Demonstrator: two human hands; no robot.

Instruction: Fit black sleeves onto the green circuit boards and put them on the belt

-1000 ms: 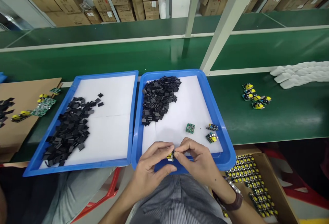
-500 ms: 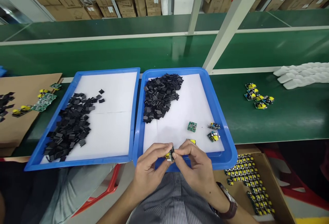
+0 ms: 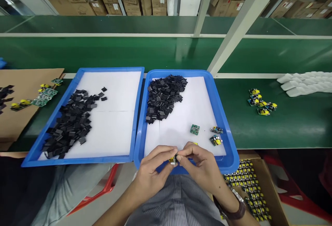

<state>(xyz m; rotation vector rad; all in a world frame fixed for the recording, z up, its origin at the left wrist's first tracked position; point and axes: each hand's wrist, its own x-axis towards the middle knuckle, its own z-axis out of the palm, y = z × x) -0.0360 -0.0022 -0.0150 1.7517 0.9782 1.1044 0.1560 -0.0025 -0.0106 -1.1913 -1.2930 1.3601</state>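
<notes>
My left hand (image 3: 153, 172) and my right hand (image 3: 201, 165) meet at the near edge of the right blue tray (image 3: 228, 139). Between their pinched fingertips sits a small circuit board with yellow parts (image 3: 173, 159). Both hands are closed on it. Further in on the tray's white liner lie a green board (image 3: 194, 129) and two boards with yellow parts (image 3: 216, 136). A heap of black square pieces (image 3: 164, 96) fills the tray's far left corner.
A second blue tray (image 3: 38, 146) at the left holds more black pieces (image 3: 71, 122). Boards lie on brown cardboard (image 3: 15, 122) far left and on the green belt (image 3: 261, 103) at the right, near white housings (image 3: 306, 82). A carton of boards (image 3: 249, 188) stands by my right forearm.
The view has shifted a little; my hands stay together on the small board, fingers working slightly at the tray's near edge.
</notes>
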